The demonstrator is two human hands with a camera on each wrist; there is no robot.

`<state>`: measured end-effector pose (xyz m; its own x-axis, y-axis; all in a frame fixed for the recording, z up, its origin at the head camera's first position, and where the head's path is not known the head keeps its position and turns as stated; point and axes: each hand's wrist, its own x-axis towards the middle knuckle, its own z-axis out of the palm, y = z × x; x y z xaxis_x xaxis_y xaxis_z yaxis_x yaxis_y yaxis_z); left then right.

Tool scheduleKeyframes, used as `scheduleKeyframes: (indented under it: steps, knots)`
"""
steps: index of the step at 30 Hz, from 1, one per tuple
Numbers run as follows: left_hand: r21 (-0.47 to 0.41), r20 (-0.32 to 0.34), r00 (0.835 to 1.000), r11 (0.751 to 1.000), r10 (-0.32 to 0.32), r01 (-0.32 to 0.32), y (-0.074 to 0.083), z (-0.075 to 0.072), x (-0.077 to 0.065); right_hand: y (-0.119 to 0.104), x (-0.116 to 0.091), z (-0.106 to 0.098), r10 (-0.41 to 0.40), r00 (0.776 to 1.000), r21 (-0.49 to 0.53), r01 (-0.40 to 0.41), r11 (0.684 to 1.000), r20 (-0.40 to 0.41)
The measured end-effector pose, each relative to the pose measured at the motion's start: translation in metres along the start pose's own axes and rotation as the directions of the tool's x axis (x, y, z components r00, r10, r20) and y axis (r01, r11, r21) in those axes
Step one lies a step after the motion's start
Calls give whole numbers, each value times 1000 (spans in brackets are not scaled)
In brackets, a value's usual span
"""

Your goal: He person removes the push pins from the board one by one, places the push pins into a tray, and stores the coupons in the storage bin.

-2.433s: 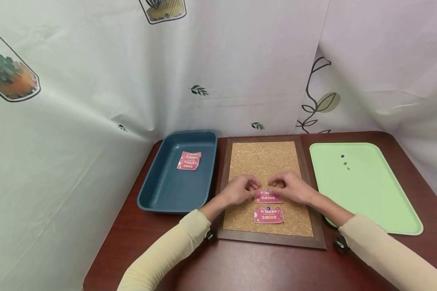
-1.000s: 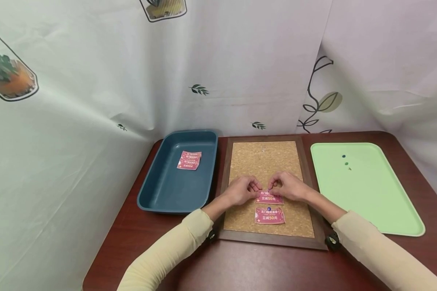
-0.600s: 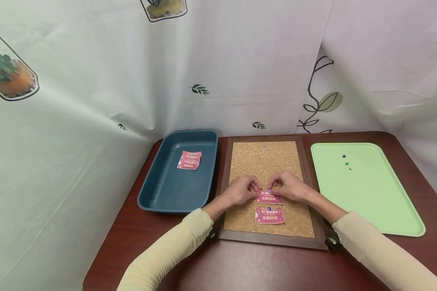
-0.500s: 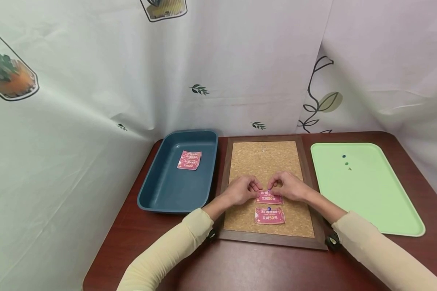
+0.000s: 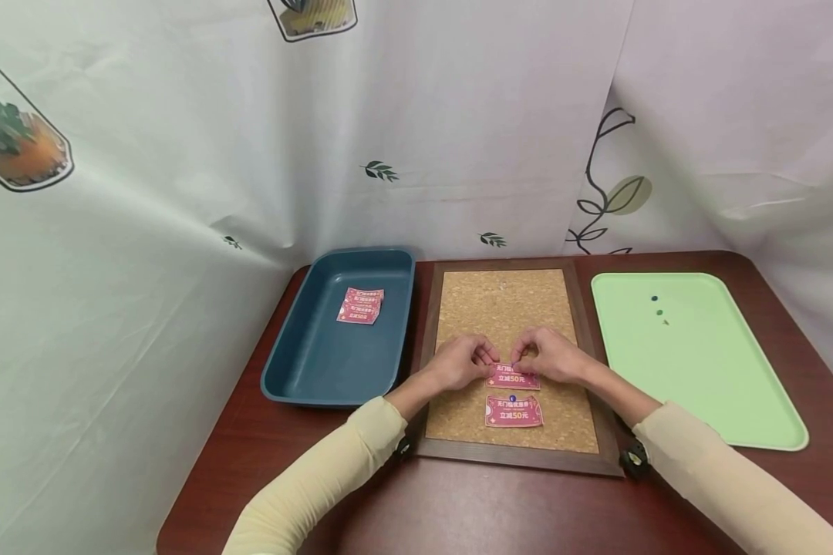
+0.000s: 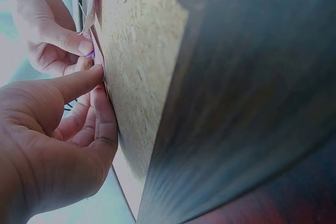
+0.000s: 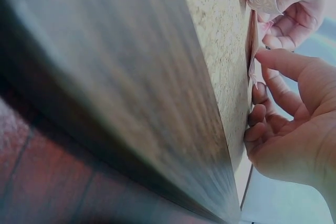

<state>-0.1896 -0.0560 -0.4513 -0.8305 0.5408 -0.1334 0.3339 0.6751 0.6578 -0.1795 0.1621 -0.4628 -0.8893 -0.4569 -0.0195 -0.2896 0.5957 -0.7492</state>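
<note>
A framed corkboard [image 5: 468, 308] lies on the table between two trays. On it rests a pink paper coupon [image 5: 512, 379], its upper corners partly covered by my fingers. My left hand [image 5: 458, 362] pinches the coupon's left upper corner, thumb on its face. At the top edge, my right hand [image 5: 554, 356] pinches a purple push pin [image 6: 90, 54] between thumb and fingertips, close against the paper. Nearer the board's front, a second pink coupon [image 5: 514, 416] hangs from a blue push pin [image 5: 513, 398].
At left stands a dark blue tray [image 5: 288, 370] with several overlapping pink coupons [image 5: 361, 306]. A light green tray [image 5: 708, 370] at right bears a few small push pins [image 5: 655, 298]. A small clear piece [image 5: 503, 285] sits near the board's top. A white patterned curtain [image 5: 458, 139] hangs behind.
Since the earliest frame, my right fingertips have closed in over the purple pin at the coupon's top edge. Over the last second both hands have stayed nearly still.
</note>
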Motion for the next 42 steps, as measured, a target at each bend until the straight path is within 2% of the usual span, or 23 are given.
scheduleKeyframes:
  steps: [13,21,27,34,42]
  knots:
    - [-8,-29,999,1000,27,-27,-2,-1,-3,0,0,-2,26,999,65,-27,997,19]
    - [11,-51,998,999,41,-40,2,-1,2,0,0,-6,68,998,98,-68,993,5]
    - [-2,-53,999,1000,9,-9,7,-2,0,0,-2,-7,59,998,154,-64,986,32]
    - [-47,-48,999,999,-4,2,14,-12,-4,0,-3,-8,90,995,213,-96,972,41]
    - [-54,-81,996,998,24,-28,22,-24,-5,-7,-4,-17,75,997,251,-75,965,9]
